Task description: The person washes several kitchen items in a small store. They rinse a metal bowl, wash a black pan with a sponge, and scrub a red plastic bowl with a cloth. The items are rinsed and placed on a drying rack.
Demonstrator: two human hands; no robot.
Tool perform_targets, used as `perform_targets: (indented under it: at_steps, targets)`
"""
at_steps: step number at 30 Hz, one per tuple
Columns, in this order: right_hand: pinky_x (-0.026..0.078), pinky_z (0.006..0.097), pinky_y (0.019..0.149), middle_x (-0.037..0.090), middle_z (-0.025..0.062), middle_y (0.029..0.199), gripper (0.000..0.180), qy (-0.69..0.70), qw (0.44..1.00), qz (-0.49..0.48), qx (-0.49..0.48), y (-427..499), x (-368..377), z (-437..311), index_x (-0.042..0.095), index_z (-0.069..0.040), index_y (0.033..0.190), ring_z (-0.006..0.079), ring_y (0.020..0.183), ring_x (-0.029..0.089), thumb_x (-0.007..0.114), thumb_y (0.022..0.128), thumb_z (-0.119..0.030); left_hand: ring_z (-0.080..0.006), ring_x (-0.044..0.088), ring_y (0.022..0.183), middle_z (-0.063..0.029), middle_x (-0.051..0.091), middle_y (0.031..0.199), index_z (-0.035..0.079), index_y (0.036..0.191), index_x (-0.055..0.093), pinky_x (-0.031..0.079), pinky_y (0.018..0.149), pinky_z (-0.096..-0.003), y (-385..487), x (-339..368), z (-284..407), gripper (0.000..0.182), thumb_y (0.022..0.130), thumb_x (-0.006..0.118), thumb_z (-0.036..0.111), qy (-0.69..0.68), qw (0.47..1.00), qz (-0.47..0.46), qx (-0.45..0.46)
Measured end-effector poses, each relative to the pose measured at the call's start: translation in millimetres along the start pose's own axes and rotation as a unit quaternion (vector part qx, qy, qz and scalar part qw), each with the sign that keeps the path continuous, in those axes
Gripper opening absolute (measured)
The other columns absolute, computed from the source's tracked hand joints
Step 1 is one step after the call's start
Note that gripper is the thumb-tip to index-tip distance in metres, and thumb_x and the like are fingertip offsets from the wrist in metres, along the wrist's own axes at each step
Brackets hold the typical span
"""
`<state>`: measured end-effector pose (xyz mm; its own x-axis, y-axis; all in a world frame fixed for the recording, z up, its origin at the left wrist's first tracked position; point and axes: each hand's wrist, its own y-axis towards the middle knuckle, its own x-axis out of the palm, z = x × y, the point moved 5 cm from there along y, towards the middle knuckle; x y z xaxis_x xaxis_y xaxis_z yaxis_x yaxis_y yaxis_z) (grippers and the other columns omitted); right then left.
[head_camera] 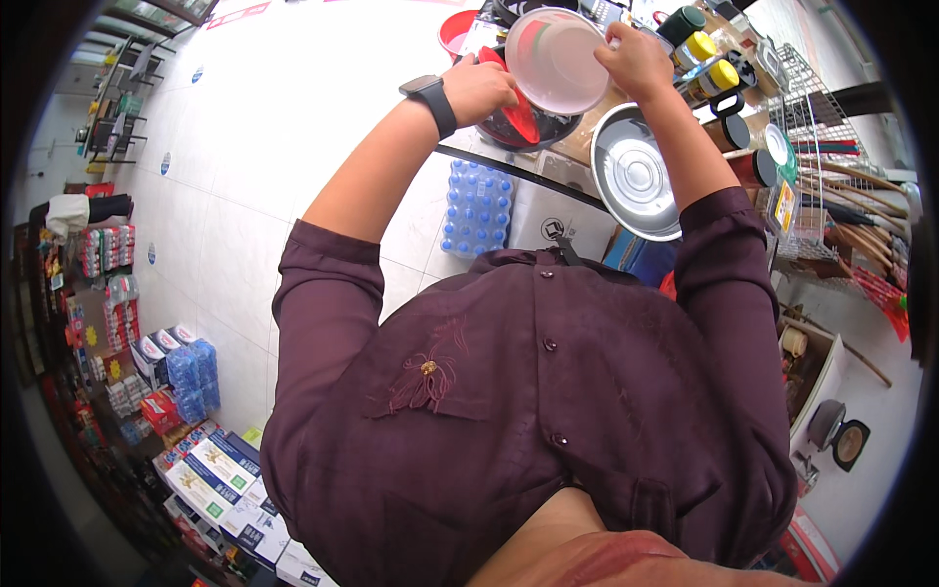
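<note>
My left hand (480, 92), with a dark watch at the wrist, is closed around a red plastic utensil (522, 121), whose exact kind I cannot tell. Below it sits a black basin (561, 128) with light marks inside. My right hand (640, 60) grips the rim of a translucent white plastic bowl (561, 62), tilted and held up between my hands. It partly hides the black basin. Under my right forearm a shiny stainless steel basin (634, 172) lies at the edge of the table.
Yellow-lidded jars (722, 75) and other containers crowd the table's right side beside a wire rack (807, 110). A red bucket (456, 33) stands beyond. Shrink-wrapped blue-capped bottles (477, 209) and a white carton (550, 213) are below the table edge. Stacked boxes (220, 477) lie at lower left.
</note>
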<state>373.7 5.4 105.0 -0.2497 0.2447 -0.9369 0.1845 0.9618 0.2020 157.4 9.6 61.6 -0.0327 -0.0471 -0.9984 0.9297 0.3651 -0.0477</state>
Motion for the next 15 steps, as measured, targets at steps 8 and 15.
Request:
perform_targets:
  at_steps: [8,15]
  targets:
    - [0.050,0.0417,0.068,0.066,0.0146,0.084,0.027,-0.007,0.994,0.035,-0.104,-16,-33,-55,0.066,-0.018,0.101,0.0311,0.081,0.064,0.050,0.080,-0.017,-0.0225,0.051,0.115,-0.0053,0.057,0.118,0.017,0.113,0.059,0.025,0.107,-0.0537,14,80,-10,0.029,0.086,0.052,0.011,0.006,0.995,-0.062,-0.077]
    - [0.051,0.0400,0.058,0.063,0.0116,0.079,0.035,-0.053,0.971,0.081,-0.218,-28,-34,-81,0.061,-0.022,0.110,0.0294,0.068,0.064,0.053,0.078,-0.012,-0.0311,0.061,0.096,-0.0122,0.065,0.099,0.009,0.095,0.065,0.045,0.090,-0.0430,36,120,-14,0.021,0.082,0.049,0.008,-0.102,0.992,-0.044,-0.057]
